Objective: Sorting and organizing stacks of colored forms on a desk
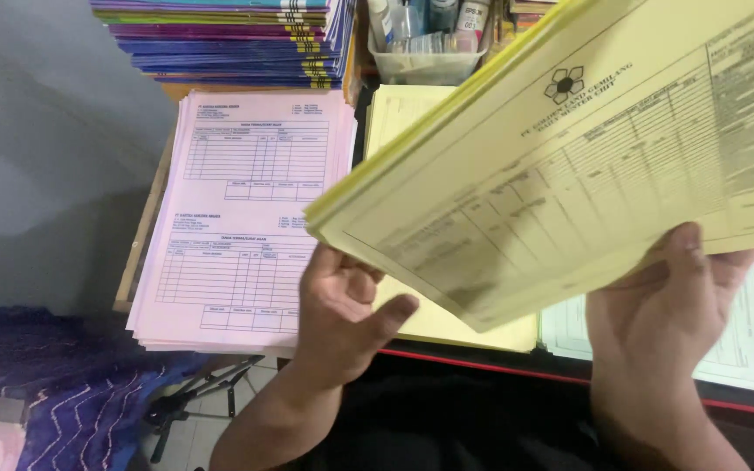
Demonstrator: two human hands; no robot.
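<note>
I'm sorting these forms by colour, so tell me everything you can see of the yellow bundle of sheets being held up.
The yellow bundle is a thick sheaf of thin paper sheets, each printed with a table of ruled rows and columns under a small flower-like emblem. It is lifted off the desk and tilted, upper edge toward the top right. The right hand grips its lower edge, thumb on the front; the left hand is at its lower left corner. Its print is partly blurred.

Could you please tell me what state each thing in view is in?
Yellow form stack: lifted, tilted, held by both hands.
Left hand: under its lower edge.
Right hand: gripping it, thumb on top.
Pink form stack: lying flat.
Plastic tub: upright, holding bottles.
</note>
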